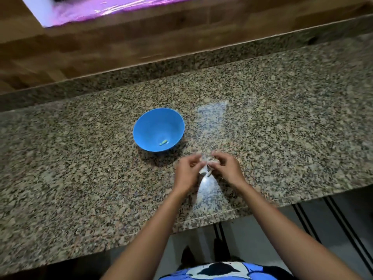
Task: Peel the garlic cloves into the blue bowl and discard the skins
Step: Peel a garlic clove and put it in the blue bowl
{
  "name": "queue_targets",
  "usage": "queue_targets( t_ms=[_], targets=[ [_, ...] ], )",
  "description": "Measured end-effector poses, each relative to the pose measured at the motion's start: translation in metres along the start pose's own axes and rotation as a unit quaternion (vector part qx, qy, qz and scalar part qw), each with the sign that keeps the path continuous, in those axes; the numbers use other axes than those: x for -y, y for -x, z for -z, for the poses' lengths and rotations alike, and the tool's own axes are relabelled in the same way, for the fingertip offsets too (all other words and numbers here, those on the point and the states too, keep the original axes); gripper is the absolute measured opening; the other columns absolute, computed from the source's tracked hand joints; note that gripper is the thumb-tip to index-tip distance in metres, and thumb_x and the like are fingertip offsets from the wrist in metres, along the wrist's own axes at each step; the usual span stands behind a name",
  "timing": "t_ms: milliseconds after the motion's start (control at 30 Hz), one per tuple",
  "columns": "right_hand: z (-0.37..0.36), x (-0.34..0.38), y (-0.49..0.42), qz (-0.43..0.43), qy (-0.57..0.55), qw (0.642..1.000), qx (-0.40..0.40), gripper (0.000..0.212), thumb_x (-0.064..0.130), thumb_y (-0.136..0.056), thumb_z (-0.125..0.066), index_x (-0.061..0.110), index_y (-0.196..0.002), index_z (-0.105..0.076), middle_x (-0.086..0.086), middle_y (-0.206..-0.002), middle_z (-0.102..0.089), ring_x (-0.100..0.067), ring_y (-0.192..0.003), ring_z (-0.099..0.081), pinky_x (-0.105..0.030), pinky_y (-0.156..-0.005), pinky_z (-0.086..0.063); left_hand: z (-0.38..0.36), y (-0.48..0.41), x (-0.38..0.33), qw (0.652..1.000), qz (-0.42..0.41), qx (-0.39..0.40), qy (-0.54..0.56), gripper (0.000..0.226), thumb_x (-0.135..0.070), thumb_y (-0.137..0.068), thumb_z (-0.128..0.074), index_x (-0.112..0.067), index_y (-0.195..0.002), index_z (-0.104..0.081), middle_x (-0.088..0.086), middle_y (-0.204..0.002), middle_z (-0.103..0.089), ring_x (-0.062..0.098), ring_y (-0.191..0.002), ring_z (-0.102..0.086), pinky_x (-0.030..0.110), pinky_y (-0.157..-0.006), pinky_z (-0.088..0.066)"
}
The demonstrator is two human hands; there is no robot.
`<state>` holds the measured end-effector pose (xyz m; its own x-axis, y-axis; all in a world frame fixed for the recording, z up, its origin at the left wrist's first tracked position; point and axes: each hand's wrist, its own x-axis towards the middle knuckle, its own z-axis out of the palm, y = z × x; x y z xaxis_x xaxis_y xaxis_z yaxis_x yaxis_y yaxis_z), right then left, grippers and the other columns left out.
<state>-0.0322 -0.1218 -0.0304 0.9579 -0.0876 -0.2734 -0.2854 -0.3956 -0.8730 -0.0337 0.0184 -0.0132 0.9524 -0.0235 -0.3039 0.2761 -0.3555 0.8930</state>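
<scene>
White papery garlic [206,168], lower centre of frame, pinched between curled fingers [196,159] of left hand [187,171] and right hand [228,167] above the surface [80,158]: light, brittle-skinned, likely slippery; take at loose skin tip; blue bowl [149,126] just upper-left.

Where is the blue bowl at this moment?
In the head view the blue bowl stands on the granite counter, just beyond the left hand and slightly to its left; that hand and the right hand hold the garlic.

Speckled granite counter [282,118] (glossy) below a wooden ledge [101,47]; pale floor [272,239].
</scene>
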Motion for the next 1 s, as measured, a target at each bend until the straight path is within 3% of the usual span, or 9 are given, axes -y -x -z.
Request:
queue_targets(
  t_ms=[67, 167, 333, 533, 667, 733, 833, 900, 1000],
  targets=[
    [-0.007, 0.004, 0.009, -0.059, -0.153, 0.986, -0.008, 0.036, 0.001, -0.086, -0.062, -0.001, -0.121, -0.057, -0.006, -0.108, -0.060, -0.023, -0.099, -0.062, -0.028, -0.081, -0.053, -0.009, 0.005, 0.012, 0.994, 0.046, 0.008, 0.102, 0.037, -0.014, -0.086, -0.067, -0.003, -0.121, -0.061, 0.009, -0.117, -0.065, 0.018, -0.105, -0.064, 0.042, -0.095, -0.051],
    [-0.014, 0.003, 0.022, -0.109, -0.299, 0.948, 0.010, 0.030, -0.003, -0.089, -0.055, 0.002, -0.119, -0.058, -0.008, -0.099, -0.064, -0.011, -0.078, -0.064, -0.018, -0.067, -0.056, -0.009, 0.008, 0.016, 0.988, 0.024, 0.000, 0.153, 0.029, -0.007, -0.084, -0.068, -0.002, -0.113, -0.066, 0.005, -0.099, -0.071, 0.007, -0.086, -0.068, 0.024, -0.078, -0.055],
    [-0.021, 0.004, 0.031, -0.068, -0.262, 0.963, -0.003, 0.026, -0.002, -0.087, -0.057, 0.002, -0.113, -0.062, -0.010, -0.094, -0.067, -0.003, -0.066, -0.067, -0.014, -0.059, -0.053, 0.006, 0.005, 0.019, 0.996, -0.074, -0.009, -0.042, 0.021, -0.024, -0.081, -0.072, -0.016, -0.101, -0.075, -0.003, -0.089, -0.074, 0.004, -0.077, -0.067, 0.023, -0.073, -0.055],
    [-0.033, 0.008, 0.037, -0.064, -0.255, 0.963, -0.050, 0.028, -0.005, -0.086, -0.057, -0.004, -0.113, -0.061, -0.007, -0.088, -0.066, -0.004, -0.062, -0.067, -0.015, -0.056, -0.054, 0.007, 0.009, 0.021, 0.976, -0.160, -0.030, -0.148, 0.017, -0.017, -0.089, -0.063, -0.014, -0.103, -0.073, -0.001, -0.085, -0.073, 0.008, -0.073, -0.066, 0.022, -0.069, -0.055],
    [-0.032, 0.012, 0.029, -0.069, -0.235, 0.967, -0.065, 0.029, -0.003, -0.086, -0.058, 0.002, -0.114, -0.062, -0.015, -0.107, -0.067, -0.022, -0.086, -0.068, -0.024, -0.069, -0.058, 0.013, 0.008, 0.019, 0.995, -0.004, -0.077, 0.070, 0.017, -0.014, -0.088, -0.064, -0.009, -0.103, -0.070, -0.001, -0.082, -0.071, 0.014, -0.074, -0.068, 0.021, -0.068, -0.057],
    [-0.026, 0.012, 0.024, -0.069, -0.216, 0.971, -0.068, 0.027, -0.002, -0.087, -0.056, 0.004, -0.113, -0.062, -0.014, -0.108, -0.066, -0.022, -0.086, -0.067, -0.024, -0.070, -0.057, 0.025, 0.004, 0.020, 0.959, 0.127, -0.049, 0.249, 0.022, -0.012, -0.088, -0.063, 0.000, -0.107, -0.067, 0.011, -0.089, -0.072, 0.022, -0.076, -0.071, 0.026, -0.069, -0.059],
    [-0.015, 0.005, 0.017, -0.084, -0.202, 0.972, -0.088, 0.027, 0.000, -0.088, -0.055, 0.006, -0.113, -0.062, -0.013, -0.110, -0.065, -0.022, -0.087, -0.067, -0.027, -0.070, -0.058, 0.047, 0.000, 0.022, 0.904, 0.186, -0.034, 0.383, 0.024, -0.008, -0.087, -0.063, 0.006, -0.106, -0.062, 0.021, -0.099, -0.068, 0.025, -0.080, -0.069, 0.026, -0.066, -0.059],
    [-0.012, -0.001, 0.015, -0.089, -0.173, 0.976, -0.099, 0.026, 0.002, -0.088, -0.056, 0.007, -0.113, -0.063, -0.009, -0.111, -0.065, -0.018, -0.084, -0.067, -0.028, -0.071, -0.058, 0.054, -0.002, 0.025, 0.916, 0.182, -0.027, 0.357, 0.024, -0.007, -0.083, -0.067, 0.007, -0.103, -0.063, 0.020, -0.101, -0.068, 0.024, -0.080, -0.067, 0.025, -0.064, -0.058],
    [-0.009, -0.004, 0.012, -0.094, -0.128, 0.983, -0.090, 0.026, 0.008, -0.087, -0.059, 0.011, -0.113, -0.064, -0.008, -0.112, -0.066, -0.018, -0.085, -0.067, -0.035, -0.078, -0.057, 0.057, 0.000, 0.029, 0.982, 0.132, 0.020, 0.135, 0.020, -0.011, -0.078, -0.074, 0.003, -0.092, -0.069, 0.015, -0.091, -0.071, 0.017, -0.071, -0.066, 0.021, -0.062, -0.056]
  ],
)
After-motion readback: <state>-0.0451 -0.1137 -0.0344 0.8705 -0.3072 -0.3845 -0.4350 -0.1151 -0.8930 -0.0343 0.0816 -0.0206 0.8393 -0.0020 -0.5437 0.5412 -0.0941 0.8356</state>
